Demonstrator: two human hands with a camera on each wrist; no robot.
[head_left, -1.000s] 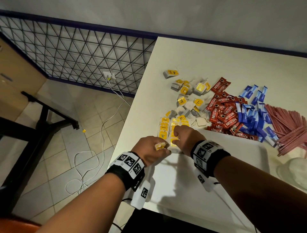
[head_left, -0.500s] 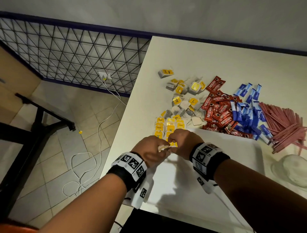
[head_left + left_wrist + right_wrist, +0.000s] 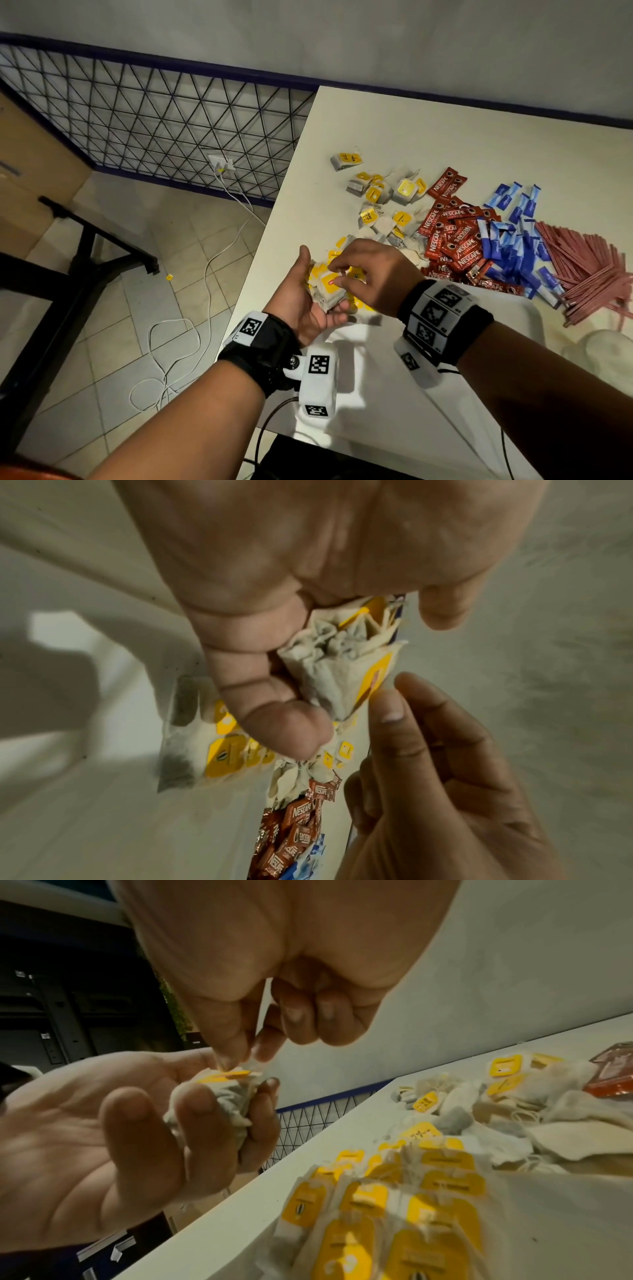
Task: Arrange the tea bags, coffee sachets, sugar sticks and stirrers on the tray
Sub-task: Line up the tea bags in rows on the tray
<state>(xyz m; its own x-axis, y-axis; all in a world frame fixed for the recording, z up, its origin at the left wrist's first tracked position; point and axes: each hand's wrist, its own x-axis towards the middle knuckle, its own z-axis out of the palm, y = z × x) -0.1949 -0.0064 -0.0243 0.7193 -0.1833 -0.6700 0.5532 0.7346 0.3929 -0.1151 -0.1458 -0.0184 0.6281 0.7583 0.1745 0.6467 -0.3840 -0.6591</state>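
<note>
My left hand [image 3: 305, 298] lies palm up over the tray's far left corner and holds a small bundle of tea bags [image 3: 325, 291] with yellow tags. My right hand [image 3: 337, 275] pinches the yellow tag of the top bag between thumb and forefinger. The right wrist view shows that pinch [image 3: 240, 1058] above the bundle [image 3: 226, 1096]. Rows of tea bags [image 3: 394, 1204] lie flat on the white tray [image 3: 376, 394] under the hands. On the table beyond are loose tea bags [image 3: 380, 205], red coffee sachets [image 3: 452, 240], blue sugar sticks [image 3: 510, 240] and thin pink stirrers [image 3: 589, 267].
The table's left edge [image 3: 274, 222] drops to a tiled floor with a white cable [image 3: 205, 291] and a black stand [image 3: 85, 257]. A clear round lid or cup [image 3: 599, 346] sits right of the tray. A wire grille [image 3: 154, 120] lines the wall.
Both hands were knuckles-up at the tea-bag rows on the tray. The left hand has since turned palm up with a bundle of bags, and the right hand has come onto the top bag.
</note>
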